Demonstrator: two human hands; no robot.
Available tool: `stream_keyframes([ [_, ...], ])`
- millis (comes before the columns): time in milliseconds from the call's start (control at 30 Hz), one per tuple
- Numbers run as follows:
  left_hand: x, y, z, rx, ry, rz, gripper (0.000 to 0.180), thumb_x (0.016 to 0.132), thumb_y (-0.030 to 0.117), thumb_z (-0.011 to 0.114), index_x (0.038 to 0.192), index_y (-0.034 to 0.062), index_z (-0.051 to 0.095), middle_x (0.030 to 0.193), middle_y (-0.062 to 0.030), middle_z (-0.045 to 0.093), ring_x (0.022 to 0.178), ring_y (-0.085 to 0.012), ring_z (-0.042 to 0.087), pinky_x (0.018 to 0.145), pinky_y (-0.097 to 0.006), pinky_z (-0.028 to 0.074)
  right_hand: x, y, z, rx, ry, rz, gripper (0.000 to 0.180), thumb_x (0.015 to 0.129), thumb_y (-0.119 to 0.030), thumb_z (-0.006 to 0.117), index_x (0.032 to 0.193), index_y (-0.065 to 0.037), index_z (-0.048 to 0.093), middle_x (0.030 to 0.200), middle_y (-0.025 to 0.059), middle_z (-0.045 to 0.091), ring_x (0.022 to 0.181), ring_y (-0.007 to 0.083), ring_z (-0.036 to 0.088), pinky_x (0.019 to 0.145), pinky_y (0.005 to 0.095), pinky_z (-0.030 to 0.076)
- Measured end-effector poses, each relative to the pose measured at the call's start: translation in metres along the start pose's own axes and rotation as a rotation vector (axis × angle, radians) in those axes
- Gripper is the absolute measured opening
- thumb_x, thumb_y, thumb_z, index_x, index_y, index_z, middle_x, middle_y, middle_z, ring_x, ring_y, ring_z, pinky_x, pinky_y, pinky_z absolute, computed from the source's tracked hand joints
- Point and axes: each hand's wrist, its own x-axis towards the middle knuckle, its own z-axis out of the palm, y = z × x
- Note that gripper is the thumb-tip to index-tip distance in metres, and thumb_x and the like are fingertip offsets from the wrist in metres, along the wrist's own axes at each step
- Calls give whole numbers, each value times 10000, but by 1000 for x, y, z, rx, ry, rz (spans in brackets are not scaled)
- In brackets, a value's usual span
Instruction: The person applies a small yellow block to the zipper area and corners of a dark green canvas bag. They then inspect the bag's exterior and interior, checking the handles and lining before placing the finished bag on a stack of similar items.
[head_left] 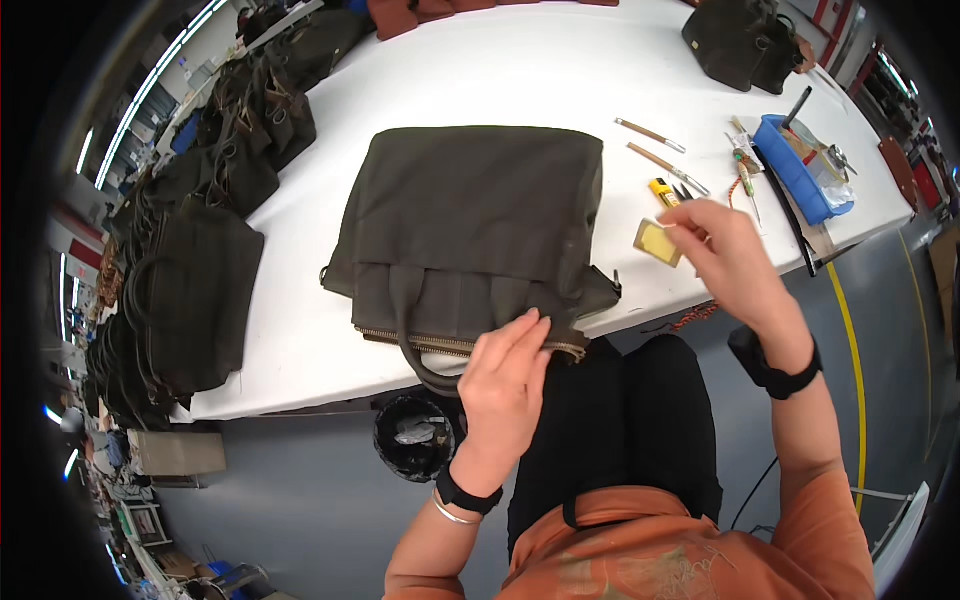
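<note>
Here, white table above grey floor: right fingers pinch yellow piece, left fingers extended on bag.

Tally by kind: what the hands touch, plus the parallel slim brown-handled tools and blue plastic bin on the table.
Dark olive fabric bag, under left hand: 1
Yellow square piece, in right hand: 1
Slim brown-handled tools: 2
Blue plastic bin: 1
Total: 5

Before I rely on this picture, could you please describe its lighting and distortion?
In the head view, the white table is brightly lit, while the dark bag shows its seams; in the head view, strip lights glare at upper left, the yellow floor line bows with the fisheye lens, and the corners fall black.
</note>
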Motion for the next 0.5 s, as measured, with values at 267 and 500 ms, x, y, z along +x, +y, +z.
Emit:
stream_keyframes([
  [267, 24, 2, 7, -45, 45, -72, 254, 802, -56, 711, 1048, 0, 736, 1050, -142, 727, 909, -266, 698, 798, -327, 556, -9, 36, 36, -344, 537, -304, 156, 876, -30, 650, 1020, 30, 642, 989, 177, 622, 891, 348, 620, 785, 418, 500],
  [500, 11, 8, 8, 9, 43, 2, 300, 785, -78, 704, 1073, -1, 739, 1079, -123, 727, 884, -243, 691, 790, -310, 552, -56, -24, 84, 590, 42, 23, 146, 940, -116, 660, 969, 26, 641, 862, 142, 657, 769, 262, 650, 713, 351, 518],
])
